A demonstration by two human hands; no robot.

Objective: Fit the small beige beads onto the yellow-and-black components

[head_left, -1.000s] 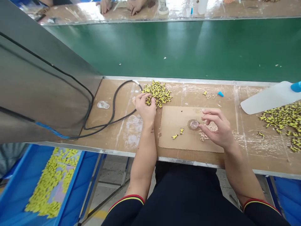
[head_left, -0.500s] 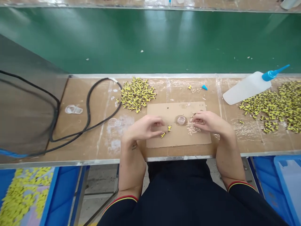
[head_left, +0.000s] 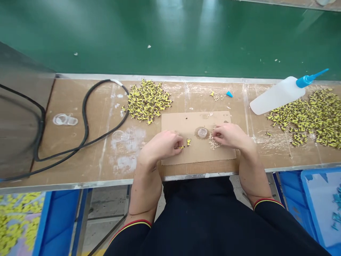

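Note:
My left hand (head_left: 166,144) is closed in a pinch on a small yellow-and-dark figure piece (head_left: 181,147) over the cardboard sheet (head_left: 173,122). Just right of those fingertips lies another yellow figure piece (head_left: 189,142). My right hand (head_left: 230,136) has its fingers pinched together at a little heap of tiny pale pieces (head_left: 214,145); whatever sits between the fingertips is too small to make out. Between the two hands stands a small round clear dish (head_left: 202,133), with a wet-looking ring on the cardboard around it.
A heap of yellow-and-dark pieces (head_left: 149,101) lies back left beside a black cable (head_left: 86,121). At right, a white squeeze bottle (head_left: 277,95) with a blue nozzle leans on a larger heap (head_left: 319,117). A blue cap (head_left: 229,94) lies behind the cardboard. Blue bins (head_left: 57,220) flank me below.
My left fingers have closed on the yellow figure piece that lay near them. My right hand stays at the pale heap. The whole view has shifted slightly.

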